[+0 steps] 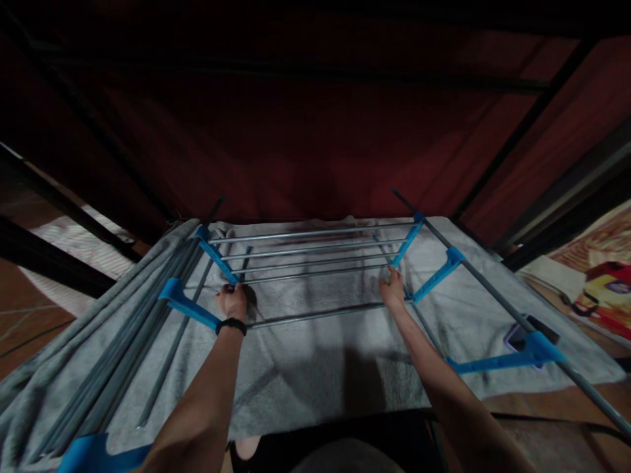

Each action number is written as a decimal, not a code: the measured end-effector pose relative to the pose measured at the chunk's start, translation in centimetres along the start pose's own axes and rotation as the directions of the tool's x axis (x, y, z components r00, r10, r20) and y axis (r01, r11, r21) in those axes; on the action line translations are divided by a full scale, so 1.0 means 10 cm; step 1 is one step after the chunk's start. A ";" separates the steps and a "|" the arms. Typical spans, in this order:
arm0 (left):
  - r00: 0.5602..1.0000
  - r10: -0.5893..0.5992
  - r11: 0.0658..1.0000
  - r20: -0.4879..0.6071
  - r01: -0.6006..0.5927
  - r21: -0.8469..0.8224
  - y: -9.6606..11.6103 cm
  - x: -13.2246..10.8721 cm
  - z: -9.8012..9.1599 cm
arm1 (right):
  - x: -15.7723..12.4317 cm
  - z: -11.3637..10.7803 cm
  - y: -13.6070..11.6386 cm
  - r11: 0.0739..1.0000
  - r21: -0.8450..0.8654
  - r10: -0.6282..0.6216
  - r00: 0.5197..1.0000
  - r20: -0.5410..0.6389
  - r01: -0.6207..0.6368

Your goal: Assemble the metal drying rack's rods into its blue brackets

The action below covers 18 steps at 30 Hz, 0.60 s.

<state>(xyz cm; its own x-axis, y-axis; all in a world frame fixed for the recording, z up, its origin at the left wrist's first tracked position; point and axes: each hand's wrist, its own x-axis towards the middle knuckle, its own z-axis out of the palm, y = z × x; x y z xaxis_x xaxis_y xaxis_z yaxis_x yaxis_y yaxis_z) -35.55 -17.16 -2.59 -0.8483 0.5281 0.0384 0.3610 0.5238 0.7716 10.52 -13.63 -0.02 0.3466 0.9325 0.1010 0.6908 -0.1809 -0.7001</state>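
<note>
A drying rack with grey metal rods (310,253) and blue plastic brackets (215,255) lies on a grey towel (305,368) spread over the floor. My left hand (231,301), with a black band at the wrist, is closed round the left end of a rod beside a blue bracket. My right hand (393,289) is closed on the right end of the rods, next to another blue bracket (407,244). Both arms reach forward over the towel.
A dark red fabric wall (305,131) with black poles rises behind the rack. Folded rack wings with blue arms (503,361) lie to either side. Colourful items (604,289) sit at the far right on a tiled floor. A white mat (79,243) lies left.
</note>
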 end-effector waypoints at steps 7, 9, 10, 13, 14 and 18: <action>0.986 0.034 0.991 -0.165 -0.054 -0.119 0.40 -0.15 -0.18 | -0.09 -0.48 -0.55 0.909 0.079 -0.407 0.912 -0.041 0.409; 0.977 0.053 0.978 -0.205 -0.093 -0.189 0.51 -0.10 -0.22 | -0.08 -0.58 -0.79 0.846 0.056 -0.529 0.848 -0.037 0.530; 0.973 0.052 0.966 -0.223 -0.106 -0.235 0.57 -0.07 -0.24 | -0.07 -0.61 -0.92 0.806 0.049 -0.588 0.808 -0.034 0.589; 0.961 0.083 0.917 -0.262 -0.177 -0.357 0.73 -0.01 -0.29 | -0.07 -0.53 -1.34 0.674 0.049 -0.737 0.675 -0.020 0.737; 0.954 0.111 0.897 -0.278 -0.217 -0.385 0.79 0.00 -0.31 | -0.07 -0.47 -1.48 0.637 0.048 -0.770 0.638 -0.010 0.769; 0.926 0.212 0.824 -0.313 -0.341 -0.452 0.98 0.03 -0.38 | -0.06 -0.14 -2.05 0.566 -0.011 -0.820 0.564 0.098 0.824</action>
<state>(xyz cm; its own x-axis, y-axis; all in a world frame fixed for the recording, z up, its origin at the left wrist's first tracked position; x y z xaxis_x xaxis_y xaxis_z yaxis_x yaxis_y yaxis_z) -33.72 -14.42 7.44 -0.8303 0.3905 0.3976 0.4117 -0.0511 0.9099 -3.02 -10.91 15.26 -0.4329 0.7050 0.5617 0.6836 0.6630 -0.3053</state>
